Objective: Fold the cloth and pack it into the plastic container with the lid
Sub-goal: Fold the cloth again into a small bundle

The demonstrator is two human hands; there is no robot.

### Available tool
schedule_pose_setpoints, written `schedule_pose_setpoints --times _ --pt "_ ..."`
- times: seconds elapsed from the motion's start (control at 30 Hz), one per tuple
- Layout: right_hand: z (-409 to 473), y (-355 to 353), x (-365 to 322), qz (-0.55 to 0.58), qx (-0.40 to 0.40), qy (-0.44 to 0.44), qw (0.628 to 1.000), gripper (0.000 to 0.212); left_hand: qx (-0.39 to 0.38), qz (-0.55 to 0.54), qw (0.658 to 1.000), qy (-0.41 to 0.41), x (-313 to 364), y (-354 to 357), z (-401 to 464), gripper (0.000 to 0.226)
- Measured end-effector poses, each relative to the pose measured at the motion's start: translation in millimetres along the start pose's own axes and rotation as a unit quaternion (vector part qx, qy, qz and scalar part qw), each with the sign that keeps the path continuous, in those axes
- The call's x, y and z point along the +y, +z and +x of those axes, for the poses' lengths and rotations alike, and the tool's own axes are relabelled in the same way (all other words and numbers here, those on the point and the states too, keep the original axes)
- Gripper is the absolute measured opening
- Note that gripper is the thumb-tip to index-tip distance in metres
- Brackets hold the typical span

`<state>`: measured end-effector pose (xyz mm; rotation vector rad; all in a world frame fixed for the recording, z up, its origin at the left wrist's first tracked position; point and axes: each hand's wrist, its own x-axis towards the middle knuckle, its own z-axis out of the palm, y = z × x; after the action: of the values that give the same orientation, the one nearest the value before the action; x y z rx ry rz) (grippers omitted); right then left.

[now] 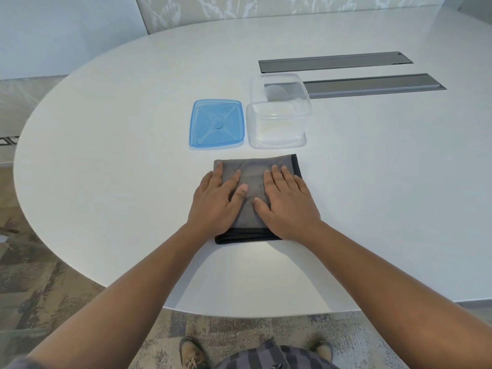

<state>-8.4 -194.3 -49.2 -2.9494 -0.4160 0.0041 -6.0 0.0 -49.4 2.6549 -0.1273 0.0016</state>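
Cloth (253, 193) folded, left hand (215, 203) and right hand (288, 206) pressing flat, fingers straight

The two flat hands are covering much of the cloth (253, 170), so its fold layers are hiding. The worktop (119, 129) is running out of view at the right edge.

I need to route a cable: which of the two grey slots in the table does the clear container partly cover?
The nearer grey slot: the clear container overlaps its left end. The farther slot lies fully exposed.
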Motion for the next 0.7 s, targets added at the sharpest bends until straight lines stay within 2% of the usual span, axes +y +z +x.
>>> schedule_pose_setpoints --times 0.17,0.23,0.3,0.4,0.53,0.63,0.7 --pt "3.1 -6.1 1.3 0.038 -0.013 0.008 0.999 0.073 0.086 -0.137 0.986 -0.026 -3.0 -2.2 2.9 0.039" --pt "3.5 -12.8 -0.7 0.07 -0.001 0.006 0.998 0.071 0.106 -0.236 0.962 -0.089 -2.8 -10.0 8.2 0.033" --pt "4.1 -17.8 -6.8 0.1 0.023 -0.016 0.995 0.071 0.114 -0.339 0.922 -0.148 -0.3 -20.0 16.1 0.031" --pt "2.7 -14.4 -19.0 0.092 0.019 -0.056 0.994 0.071 0.092 -0.419 0.877 -0.218 -2.2 -31.2 32.6 0.042" --pt "-2.0 3.2 -23.0 0.021 -0.009 -0.072 0.997 0.071 0.04 -0.471 0.841 -0.265 -2.4 -37.9 44.7 0.055" --pt "-1.7 3.9 -22.3 0.036 0.011 -0.073 0.997 0.07 -0.004 -0.486 0.833 -0.265 1.1 -42.2 54.9 0.06" --pt "-4.9 3.1 -21.8 0.061 0.043 -0.078 0.994 0.064 -0.026 -0.474 0.845 -0.247 4.3 -45.6 60.5 0.045"
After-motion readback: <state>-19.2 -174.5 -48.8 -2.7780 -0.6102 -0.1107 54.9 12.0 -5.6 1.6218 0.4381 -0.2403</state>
